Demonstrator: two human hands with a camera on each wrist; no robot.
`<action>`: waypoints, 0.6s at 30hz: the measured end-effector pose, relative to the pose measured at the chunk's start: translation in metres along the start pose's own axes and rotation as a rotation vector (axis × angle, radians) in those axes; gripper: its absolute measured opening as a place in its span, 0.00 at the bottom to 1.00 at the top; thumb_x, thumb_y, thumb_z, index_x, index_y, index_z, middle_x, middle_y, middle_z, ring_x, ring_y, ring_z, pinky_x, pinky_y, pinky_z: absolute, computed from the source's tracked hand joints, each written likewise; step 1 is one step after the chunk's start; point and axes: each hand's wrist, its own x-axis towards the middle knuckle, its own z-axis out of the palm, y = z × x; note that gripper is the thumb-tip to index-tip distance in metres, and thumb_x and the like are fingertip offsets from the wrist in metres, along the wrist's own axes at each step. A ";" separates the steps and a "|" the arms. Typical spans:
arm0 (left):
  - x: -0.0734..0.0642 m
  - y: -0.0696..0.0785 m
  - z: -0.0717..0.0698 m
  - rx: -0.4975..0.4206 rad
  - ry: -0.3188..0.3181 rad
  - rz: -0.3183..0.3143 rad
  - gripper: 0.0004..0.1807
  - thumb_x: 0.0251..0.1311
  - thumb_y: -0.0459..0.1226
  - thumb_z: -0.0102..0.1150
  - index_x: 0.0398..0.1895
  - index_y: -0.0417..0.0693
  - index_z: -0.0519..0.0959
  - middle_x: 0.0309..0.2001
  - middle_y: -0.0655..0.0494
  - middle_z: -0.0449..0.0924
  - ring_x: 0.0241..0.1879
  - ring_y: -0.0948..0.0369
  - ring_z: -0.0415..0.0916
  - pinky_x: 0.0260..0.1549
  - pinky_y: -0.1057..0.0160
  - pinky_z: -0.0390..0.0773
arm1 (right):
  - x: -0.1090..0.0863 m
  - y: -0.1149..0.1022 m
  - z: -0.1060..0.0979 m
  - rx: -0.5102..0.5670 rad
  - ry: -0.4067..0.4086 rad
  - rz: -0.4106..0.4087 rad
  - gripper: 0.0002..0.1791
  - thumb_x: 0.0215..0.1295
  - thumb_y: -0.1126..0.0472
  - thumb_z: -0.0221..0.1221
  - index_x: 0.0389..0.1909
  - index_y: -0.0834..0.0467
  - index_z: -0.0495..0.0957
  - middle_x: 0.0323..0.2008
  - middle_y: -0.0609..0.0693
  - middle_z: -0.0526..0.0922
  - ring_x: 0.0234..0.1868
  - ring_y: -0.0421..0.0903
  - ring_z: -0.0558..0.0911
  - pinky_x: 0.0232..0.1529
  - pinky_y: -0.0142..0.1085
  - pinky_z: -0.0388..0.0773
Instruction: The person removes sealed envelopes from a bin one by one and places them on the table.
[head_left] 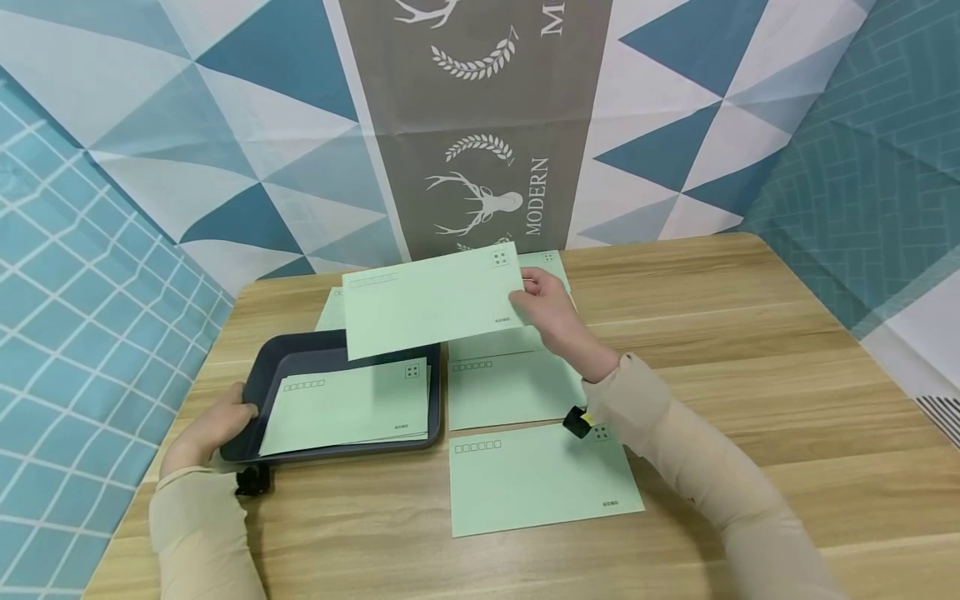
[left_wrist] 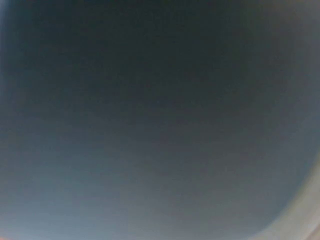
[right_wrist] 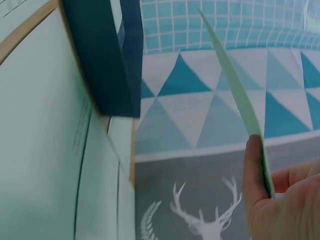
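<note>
My right hand (head_left: 551, 310) pinches a pale green envelope (head_left: 431, 300) by its right end, thumb on the near face. In the head view it is raised and overlaps the back edge of a dark grey tray (head_left: 255, 387). The right wrist view shows the same envelope nearly edge-on, with the right hand (right_wrist: 287, 200) at its lower end. My left hand (head_left: 213, 425) grips the tray's left rim. Inside the tray lies a small stack of green envelopes (head_left: 345, 408). The left wrist view is filled by a blurred dark surface.
Several more green envelopes lie on the wooden table, right of the tray: a front one (head_left: 543, 483), a middle one (head_left: 510, 387) and others behind. Another envelope (head_left: 330, 308) shows behind the tray. A patterned cloth (head_left: 480, 125) hangs at the table's back edge.
</note>
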 end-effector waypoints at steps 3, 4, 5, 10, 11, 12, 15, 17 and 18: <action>0.000 0.000 0.000 0.000 0.002 0.002 0.30 0.59 0.31 0.30 0.58 0.15 0.41 0.58 0.17 0.43 0.59 0.29 0.44 0.56 0.34 0.52 | 0.004 0.005 -0.012 0.046 0.008 0.030 0.22 0.63 0.71 0.44 0.59 0.68 0.60 0.51 0.66 0.75 0.31 0.36 0.79 0.31 0.26 0.75; 0.000 0.000 0.000 0.000 0.004 0.003 0.29 0.59 0.31 0.30 0.58 0.16 0.42 0.58 0.17 0.44 0.59 0.29 0.45 0.55 0.35 0.52 | 0.006 0.007 -0.016 0.058 0.009 0.039 0.23 0.64 0.70 0.43 0.60 0.68 0.59 0.52 0.67 0.74 0.31 0.36 0.79 0.31 0.26 0.75; 0.000 0.000 0.001 0.001 0.006 0.004 0.29 0.59 0.31 0.30 0.58 0.16 0.42 0.58 0.17 0.45 0.59 0.30 0.46 0.55 0.35 0.53 | 0.008 0.009 -0.020 0.069 0.011 0.047 0.23 0.64 0.70 0.43 0.61 0.68 0.57 0.53 0.67 0.73 0.31 0.35 0.79 0.31 0.26 0.76; 0.000 -0.001 0.002 -0.006 0.009 0.010 0.28 0.58 0.31 0.31 0.57 0.16 0.44 0.57 0.18 0.47 0.57 0.32 0.50 0.54 0.37 0.56 | 0.019 0.016 -0.041 0.159 0.064 0.083 0.24 0.65 0.70 0.42 0.62 0.69 0.50 0.54 0.66 0.69 0.31 0.35 0.79 0.32 0.30 0.80; 0.000 -0.001 0.002 -0.008 0.006 0.008 0.29 0.58 0.31 0.31 0.58 0.16 0.43 0.57 0.18 0.46 0.58 0.31 0.48 0.54 0.36 0.55 | 0.021 0.017 -0.045 0.187 0.073 0.083 0.24 0.65 0.71 0.42 0.61 0.69 0.50 0.53 0.65 0.68 0.30 0.36 0.79 0.32 0.31 0.80; 0.000 0.000 0.002 -0.009 0.005 0.008 0.29 0.58 0.31 0.31 0.58 0.16 0.43 0.58 0.17 0.45 0.58 0.31 0.47 0.55 0.35 0.54 | 0.023 0.018 -0.049 0.205 0.077 0.080 0.24 0.66 0.71 0.41 0.61 0.69 0.49 0.52 0.64 0.68 0.30 0.35 0.80 0.32 0.31 0.80; 0.000 0.000 0.001 -0.014 0.002 0.011 0.30 0.58 0.31 0.31 0.58 0.15 0.42 0.58 0.16 0.43 0.59 0.29 0.44 0.56 0.34 0.51 | 0.028 0.021 -0.062 0.230 0.061 0.055 0.23 0.67 0.71 0.39 0.62 0.69 0.48 0.50 0.63 0.69 0.29 0.36 0.81 0.30 0.31 0.80; 0.000 0.000 0.001 -0.018 0.004 0.013 0.29 0.58 0.30 0.31 0.58 0.16 0.42 0.58 0.17 0.44 0.59 0.30 0.46 0.55 0.35 0.53 | 0.031 0.022 -0.070 0.235 0.062 0.051 0.23 0.68 0.70 0.39 0.62 0.69 0.49 0.48 0.60 0.70 0.28 0.36 0.81 0.28 0.29 0.80; 0.000 -0.001 0.001 -0.019 0.005 0.016 0.29 0.58 0.30 0.31 0.58 0.16 0.43 0.58 0.17 0.45 0.58 0.31 0.47 0.55 0.36 0.53 | 0.032 0.023 -0.073 0.231 0.067 0.051 0.22 0.68 0.70 0.39 0.62 0.68 0.49 0.46 0.59 0.71 0.27 0.36 0.81 0.28 0.28 0.80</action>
